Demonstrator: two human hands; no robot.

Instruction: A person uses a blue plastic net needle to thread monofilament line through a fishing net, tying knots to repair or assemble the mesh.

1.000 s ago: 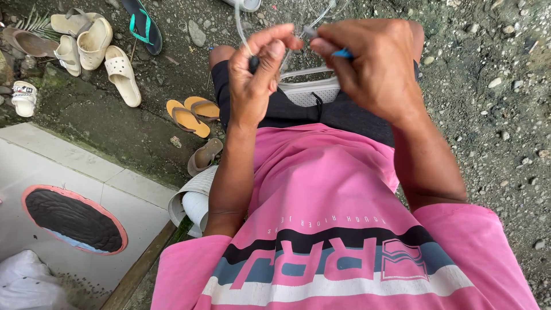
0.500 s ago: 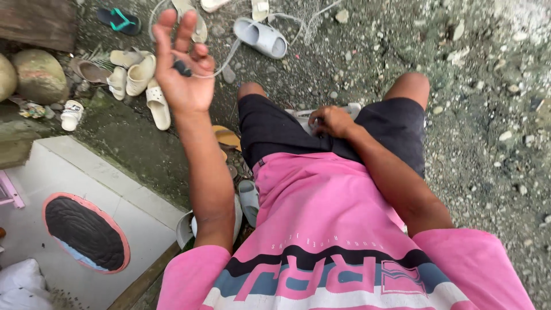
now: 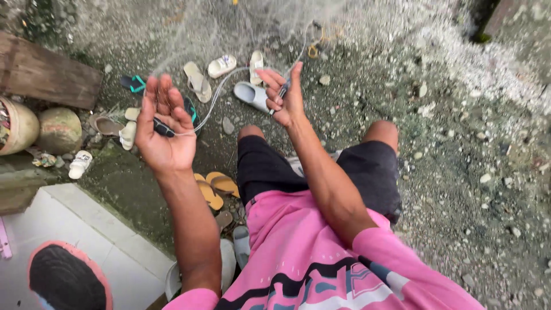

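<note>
Both hands raised, left hand [image 3: 163,135] fingers spread, right hand [image 3: 282,95] pinching thin line [image 3: 221,86].

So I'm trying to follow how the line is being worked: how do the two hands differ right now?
The left hand is palm-up and spread, fingers loosely open, with a small dark tool lying across it; the right hand is closed in a pinch around a thin blue-tipped tool. The left hand is out over the sandals, while the right is above the knees. Both are raised, and the pale line runs between them.
</note>
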